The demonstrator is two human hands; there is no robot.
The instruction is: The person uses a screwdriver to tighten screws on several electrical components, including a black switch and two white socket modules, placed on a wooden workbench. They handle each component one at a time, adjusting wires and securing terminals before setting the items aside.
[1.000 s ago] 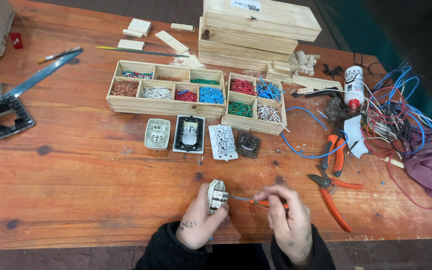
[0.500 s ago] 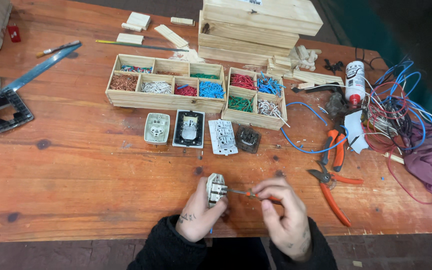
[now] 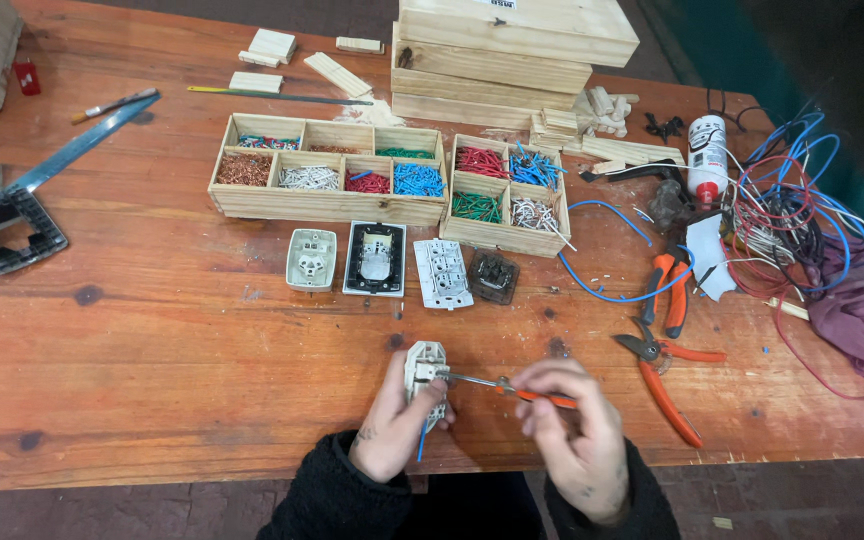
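White plastic fills my left hand [image 3: 392, 425]: a small socket module [image 3: 424, 368], fingers [image 3: 436, 385] closed around its body, held just above the near edge of the wooden surface [image 3: 152, 350]. A short blue wire [image 3: 421, 440] hangs from its underside. My right hand [image 3: 572, 435] is closed on the orange handle of a slim screwdriver [image 3: 507, 386], pinched near the fingertips.

As I judge it, the step in hand is working a terminal screw on the module's side: the metal tip meets the module right beside my left thumb. Whether the screw is going in or out I cannot tell. The next move calls for keeping the tip seated square in the screw head, holding the module firmly against the twist, and rolling the handle between my fingers without letting the shaft slip.

The screwdriver lies nearly level, its long axis running left to right across me, tip pointing left into the module, handle toward my right. The module's long axis runs away from me, its far end pointing toward the row of other socket parts [image 3: 374, 258] lying in front of the compartment trays [image 3: 327, 204]. Orange-handled pliers [image 3: 664, 370] rest well to my right, untouched.
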